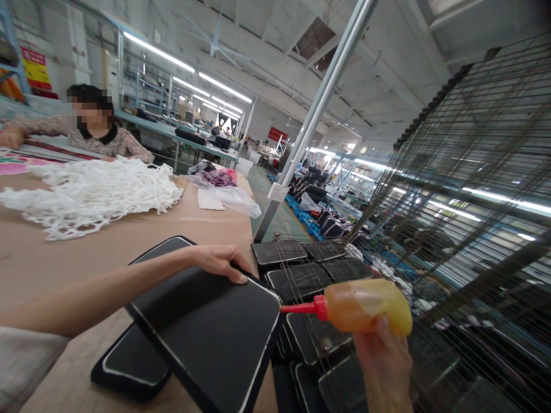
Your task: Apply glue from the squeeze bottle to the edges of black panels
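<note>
My left hand grips the far edge of a black rounded panel, thumb on its top face and fingers hidden beneath. A whitish line runs near the panel's rim. In my right hand is a glue bottle of yellowish liquid, lying nearly level with its red nozzle pointing left. The nozzle tip meets the panel's right corner, at the whitish line. Under the held panel, a second black panel with a similar pale line lies on the brown-covered table.
White stringy material is heaped on the table, near a plastic bag. Across the table sits another person. Similar black panels rest on wire racks at the right; a tilted wire rack and a metal post rise there.
</note>
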The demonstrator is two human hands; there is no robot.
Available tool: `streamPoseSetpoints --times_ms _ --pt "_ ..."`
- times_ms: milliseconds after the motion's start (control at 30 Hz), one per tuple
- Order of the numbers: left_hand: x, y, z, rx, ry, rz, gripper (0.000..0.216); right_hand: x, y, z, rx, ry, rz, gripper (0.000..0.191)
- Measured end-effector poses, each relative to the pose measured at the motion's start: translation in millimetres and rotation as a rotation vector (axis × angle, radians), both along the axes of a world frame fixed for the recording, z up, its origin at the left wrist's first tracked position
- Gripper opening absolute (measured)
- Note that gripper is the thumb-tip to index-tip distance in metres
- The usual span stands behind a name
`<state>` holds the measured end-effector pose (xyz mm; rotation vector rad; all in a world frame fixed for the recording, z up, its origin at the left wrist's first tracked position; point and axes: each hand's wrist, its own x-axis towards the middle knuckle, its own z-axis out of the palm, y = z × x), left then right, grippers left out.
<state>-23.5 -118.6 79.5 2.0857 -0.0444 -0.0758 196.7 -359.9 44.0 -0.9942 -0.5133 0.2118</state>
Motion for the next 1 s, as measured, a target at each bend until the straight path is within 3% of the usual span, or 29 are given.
streamPoseSetpoints --times_ms 100,533,833,1000 --pt "-3 2 -5.6 -0.013 0.005 0.035 0.04 -8 6 0.1 0.031 0.069 -0.079 0.06" --pt "-10 6 -20.1 -0.215 0.028 0.094 0.038 -23 0 -5.4 -0.023 0.129 -0.016 0.055" --pt "-13 13 -32.4 -0.281 0.064 0.128 0.036 -4 -7 -30.8 -0.104 0.154 -0.035 0.064" --pt "-14 16 -36.7 -0.315 0.085 0.153 0.037 -14 -9 -29.6 -0.103 0.125 0.016 0.065"
